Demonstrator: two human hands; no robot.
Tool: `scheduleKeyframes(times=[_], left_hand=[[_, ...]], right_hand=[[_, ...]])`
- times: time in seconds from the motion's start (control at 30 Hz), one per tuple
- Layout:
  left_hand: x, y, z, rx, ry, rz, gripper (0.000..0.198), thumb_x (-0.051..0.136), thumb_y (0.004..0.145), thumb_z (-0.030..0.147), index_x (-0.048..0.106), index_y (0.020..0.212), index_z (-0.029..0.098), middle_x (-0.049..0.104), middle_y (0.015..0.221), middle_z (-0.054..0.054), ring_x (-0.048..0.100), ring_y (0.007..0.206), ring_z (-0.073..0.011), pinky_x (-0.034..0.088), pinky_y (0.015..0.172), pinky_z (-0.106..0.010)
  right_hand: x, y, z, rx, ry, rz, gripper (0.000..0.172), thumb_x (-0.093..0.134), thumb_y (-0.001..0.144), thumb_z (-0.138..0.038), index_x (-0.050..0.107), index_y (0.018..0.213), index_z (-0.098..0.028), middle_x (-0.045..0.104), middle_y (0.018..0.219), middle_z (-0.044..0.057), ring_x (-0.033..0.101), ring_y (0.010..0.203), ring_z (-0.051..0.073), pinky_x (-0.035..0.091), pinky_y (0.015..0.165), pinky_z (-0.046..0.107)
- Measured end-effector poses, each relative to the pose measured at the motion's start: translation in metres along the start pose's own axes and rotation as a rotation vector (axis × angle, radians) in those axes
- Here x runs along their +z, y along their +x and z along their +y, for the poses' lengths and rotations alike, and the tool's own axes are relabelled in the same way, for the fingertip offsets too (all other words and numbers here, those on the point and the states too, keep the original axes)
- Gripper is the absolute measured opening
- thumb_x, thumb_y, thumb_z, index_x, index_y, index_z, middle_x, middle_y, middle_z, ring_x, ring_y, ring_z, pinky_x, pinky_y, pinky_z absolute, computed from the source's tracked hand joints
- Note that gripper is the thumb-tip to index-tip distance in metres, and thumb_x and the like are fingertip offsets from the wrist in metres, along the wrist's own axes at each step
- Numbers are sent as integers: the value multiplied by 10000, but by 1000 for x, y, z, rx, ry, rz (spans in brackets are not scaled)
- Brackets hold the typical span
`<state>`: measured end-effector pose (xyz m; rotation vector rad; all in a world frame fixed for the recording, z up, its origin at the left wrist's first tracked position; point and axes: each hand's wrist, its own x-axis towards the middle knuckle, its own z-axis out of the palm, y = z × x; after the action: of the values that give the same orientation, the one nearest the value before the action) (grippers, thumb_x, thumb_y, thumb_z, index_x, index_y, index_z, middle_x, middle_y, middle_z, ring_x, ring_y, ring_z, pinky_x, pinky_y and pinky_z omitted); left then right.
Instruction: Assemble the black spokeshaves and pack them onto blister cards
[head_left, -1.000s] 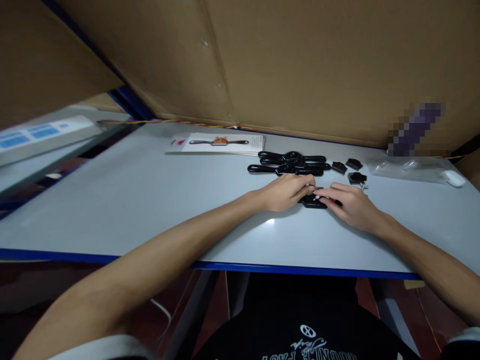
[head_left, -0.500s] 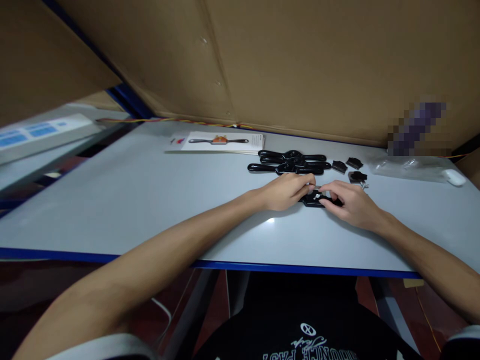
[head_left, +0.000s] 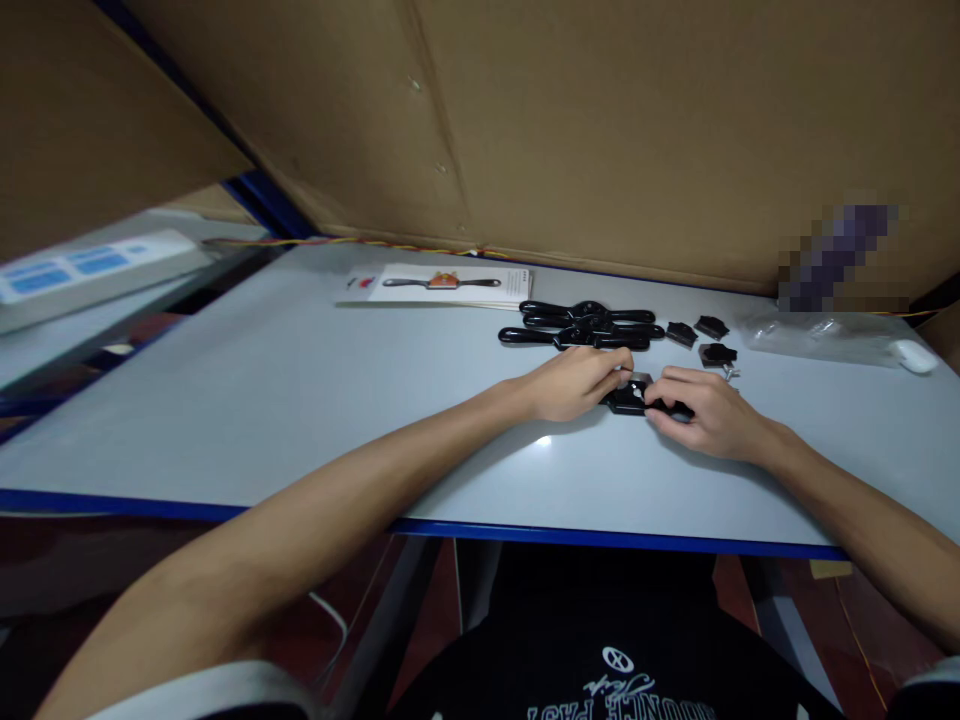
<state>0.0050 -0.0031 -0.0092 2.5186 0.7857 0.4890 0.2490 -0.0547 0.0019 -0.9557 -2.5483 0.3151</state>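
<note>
A black spokeshave [head_left: 627, 396] lies flat on the table in front of me, its middle showing between my hands. My left hand [head_left: 577, 382] is closed over its left side, hiding that handle. A grey metal blade [head_left: 640, 379] shows at the body's far edge, beside my left fingertips. My right hand [head_left: 705, 410] pinches the right side of the body where the handle begins. Just beyond my hands lies a group of black spokeshaves [head_left: 581, 325]. Several black caps [head_left: 681, 334] lie to the right of them, and small silvery screws [head_left: 730, 372] sit near my right knuckles.
Printed cards [head_left: 450, 285] showing a spokeshave lie at the back of the table [head_left: 262, 400]. A clear plastic bag [head_left: 817, 340] and a white object [head_left: 913, 357] are at the right. Cardboard panels [head_left: 600, 130] stand behind. A white box [head_left: 97, 270] rests on a surface at left.
My right thumb and fingers have drawn together and shifted slightly right, off the middle of the spokeshave, so more of its body and blade shows. My left hand stays in place.
</note>
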Motion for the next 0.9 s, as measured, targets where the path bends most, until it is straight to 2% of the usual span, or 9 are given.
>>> scheduleKeyframes(times=[0.13, 0.23, 0.33, 0.53, 0.63, 0.8, 0.9], left_hand=[[1, 0, 0, -3, 6, 4, 271, 333, 1058, 318, 563, 981, 198, 582, 723, -17, 535, 654, -183, 386, 670, -318], [1, 1, 0, 0, 7, 3, 279, 329, 1055, 325, 566, 984, 196, 596, 739, -25, 547, 673, -189, 391, 683, -321], [1, 0, -1, 0, 0, 3, 283, 325, 1055, 327, 567, 991, 194, 615, 760, -33, 558, 682, -191, 401, 696, -322], [0, 0, -1, 0, 13, 0, 282, 321, 1057, 327, 563, 988, 199, 610, 751, -30, 565, 678, -190, 396, 683, -318], [0, 0, -1, -4, 27, 1, 287, 312, 1055, 323, 560, 983, 197, 603, 745, -30, 565, 687, -194, 395, 685, -322], [2, 1, -4, -7, 38, -2, 304, 303, 1056, 334, 567, 1009, 192, 636, 786, -36, 585, 716, -195, 414, 710, -322], [2, 2, -4, -10, 43, 3, 313, 301, 1053, 338, 571, 1002, 189, 652, 806, -42, 592, 719, -194, 419, 713, -324]], right_hand=[[0, 1, 1, 13, 40, -25, 211, 462, 1043, -268, 660, 991, -212, 647, 861, 37, 534, 704, 156, 436, 694, 327], [0, 1, 2, 65, 64, -14, 189, 486, 1054, -310, 629, 1137, -218, 656, 858, 25, 547, 697, 161, 438, 685, 329], [2, 1, 3, 50, 51, -8, 237, 494, 1062, -329, 618, 1236, -226, 664, 877, 20, 563, 701, 162, 441, 681, 329], [9, 2, 1, 43, -25, 43, 212, 474, 1063, -342, 627, 1146, -220, 713, 931, 49, 628, 753, 189, 466, 695, 349], [11, 4, 0, 52, -93, 18, 223, 431, 1072, -343, 602, 1051, -201, 725, 957, 88, 647, 789, 213, 470, 698, 363], [12, 8, 0, 57, -184, -51, 291, 365, 1086, -385, 574, 1009, -196, 687, 885, 89, 598, 711, 210, 425, 629, 350], [12, 10, 0, 25, -210, -52, 343, 324, 1097, -392, 599, 1076, -188, 665, 892, 89, 566, 689, 200, 418, 632, 346]])
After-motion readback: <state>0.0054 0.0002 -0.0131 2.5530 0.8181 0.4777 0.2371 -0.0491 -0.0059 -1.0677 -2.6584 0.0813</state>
